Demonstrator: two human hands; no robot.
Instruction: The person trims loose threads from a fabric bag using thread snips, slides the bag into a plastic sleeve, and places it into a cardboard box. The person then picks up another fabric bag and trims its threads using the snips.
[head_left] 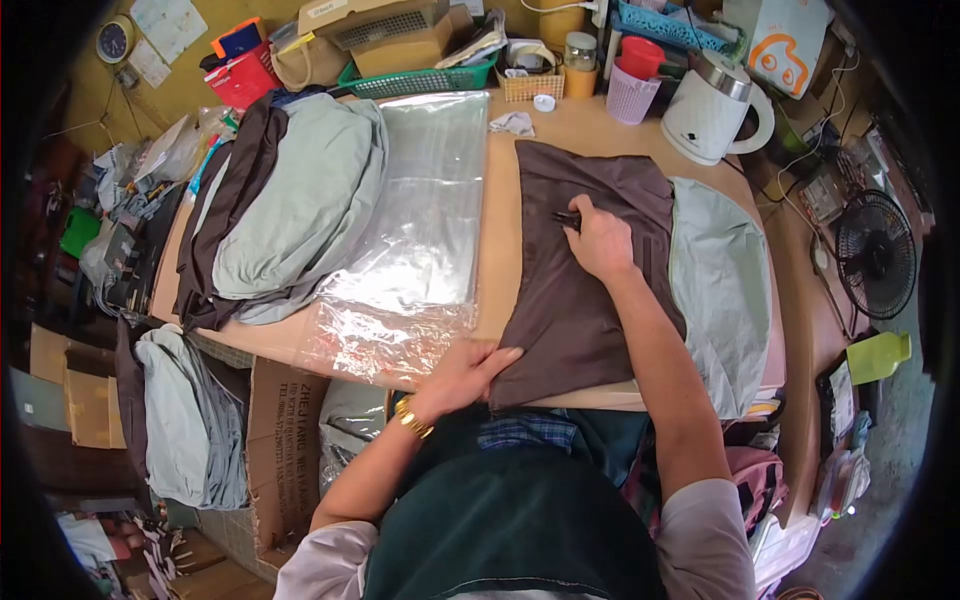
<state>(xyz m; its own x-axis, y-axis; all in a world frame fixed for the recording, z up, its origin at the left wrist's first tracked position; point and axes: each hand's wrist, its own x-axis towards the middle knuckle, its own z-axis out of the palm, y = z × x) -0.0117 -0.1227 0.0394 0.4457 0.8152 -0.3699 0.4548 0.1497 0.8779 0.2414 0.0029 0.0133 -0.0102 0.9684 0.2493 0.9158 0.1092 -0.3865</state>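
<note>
A dark brown cloth piece (570, 290), joined to pale grey-green fabric (720, 290) on its right, lies spread on the table in front of me. My left hand (465, 375) grips its near left edge, thumb on top and fingers partly hidden. Over the upper middle of the brown cloth, my right hand (603, 240) is closed around a small black tool (566, 218). Its tip points left; the exact kind is too small to tell, though it resembles thread snips.
Left on the table (500, 250) are clear plastic bags (425, 220) and a pile of grey-green and brown fabric (300, 200). Behind stand a green basket (420, 82), a pink cup (632, 95) and a white kettle (705, 115). A black fan (875, 250) is at right, a cardboard box (285, 450) below.
</note>
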